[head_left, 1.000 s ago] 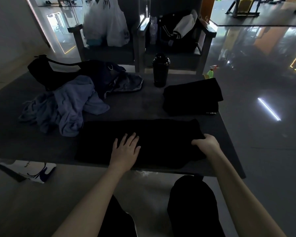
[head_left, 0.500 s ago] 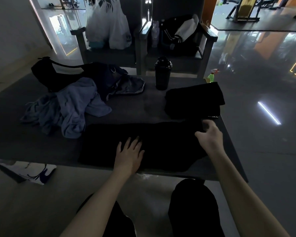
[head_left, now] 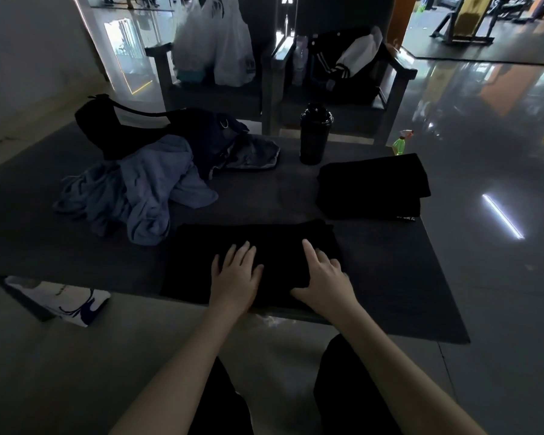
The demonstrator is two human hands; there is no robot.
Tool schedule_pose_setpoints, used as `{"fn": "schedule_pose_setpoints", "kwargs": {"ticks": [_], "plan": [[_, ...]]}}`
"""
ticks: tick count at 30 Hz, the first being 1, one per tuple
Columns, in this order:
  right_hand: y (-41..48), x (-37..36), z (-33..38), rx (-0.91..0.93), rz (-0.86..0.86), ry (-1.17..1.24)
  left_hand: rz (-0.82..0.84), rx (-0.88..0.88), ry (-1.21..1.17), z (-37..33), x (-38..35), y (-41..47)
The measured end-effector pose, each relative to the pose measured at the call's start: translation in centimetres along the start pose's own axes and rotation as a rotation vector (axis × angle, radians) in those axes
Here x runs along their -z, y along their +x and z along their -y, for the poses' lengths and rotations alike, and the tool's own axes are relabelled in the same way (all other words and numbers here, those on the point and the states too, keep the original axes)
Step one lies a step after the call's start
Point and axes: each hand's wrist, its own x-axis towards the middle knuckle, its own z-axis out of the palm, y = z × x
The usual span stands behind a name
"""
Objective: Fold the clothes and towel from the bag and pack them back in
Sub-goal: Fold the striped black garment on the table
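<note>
Black garment (head_left: 258, 243) is lying part-folded at the near edge of the desk (head_left: 390, 277), and we are pressing it flat with the left grip (head_left: 235, 276) and right grip (head_left: 324, 277), both spread wide and holding nothing. We are risking the top layer sliding or bunching if we press unevenly so close to the edge. We are failing to make out fold lines in the dark cloth, and the blue clothes (head_left: 145, 189) are partly hiding the bag (head_left: 107, 127).

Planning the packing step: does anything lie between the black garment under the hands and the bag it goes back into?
Yes: a heap of crumpled blue clothes lies on the table between the black garment and the dark bag, right against the bag's near side.
</note>
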Motion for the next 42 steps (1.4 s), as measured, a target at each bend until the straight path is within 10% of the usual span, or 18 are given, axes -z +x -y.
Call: {"fn": "schedule_pose_setpoints", "kwargs": {"ticks": [8,14,19,25,34,38,42], "plan": [[1.0,2.1,1.2,0.063,-0.316,0.221,0.036,-0.007,0.17,0.4,-0.4,-0.6],[1.7,0.8,4.2,0.127,0.073,0.163,0.029,-0.054,0.083,0.8,0.0,-0.8],[3.1,0.0,3.4,0.234,-0.249,0.048,-0.1,0.043,0.007,1.9,0.2,-0.7],[4.2,-3.4,2.3,0.147,-0.003,-0.068,-0.023,0.1,0.168,3.0,0.0,-1.2],[2.1,-1.9,1.4,-0.076,0.018,-0.105,-0.101,-0.158,0.333,2.1,1.4,3.0],[1.2,-1.3,0.6,-0.145,0.005,-0.201,-0.297,-0.292,0.035,-0.5,2.1,1.0],[1.1,-1.3,1.4,-0.224,-0.023,-0.208,0.008,-0.414,-0.036,-1.4,1.9,-1.4]]}}
